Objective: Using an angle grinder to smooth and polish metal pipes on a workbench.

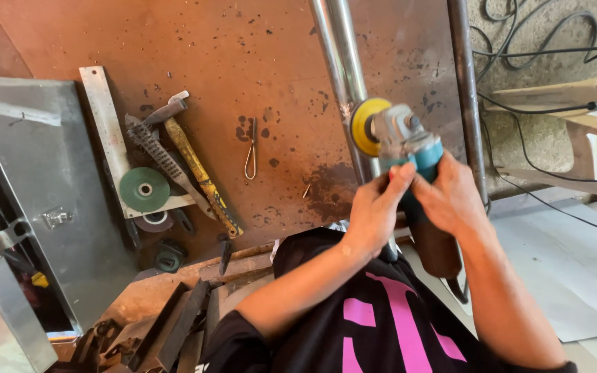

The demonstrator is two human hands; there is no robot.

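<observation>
Fingers (399,181) of the left hand (374,211) curl shut around the neck of the teal angle grinder (416,148), and the right hand (450,197) closes on its body just behind, so both hands grip the tool, held up in front of the chest. The rusty steel bench (243,69) spreads beneath it, and a shiny round pipe (340,62) runs from the far edge toward the person; the grinder's yellow disc (364,126) sits right against that pipe near mid-length. As I judge it, the disc could snatch on the round surface and kick sideways, since I cannot see any clamp holding the pipe. The left fingertips lie close behind the disc, so a slip forward could bring them onto it. A grey metal cabinet (29,200) stands at the left edge. Loose things by that edge, a green cutting wheel (144,189), a wire brush (157,155) and a yellow-handled hammer (198,173), could shift with vibration. Black cables (540,52) trail off the right side and could snag.
</observation>
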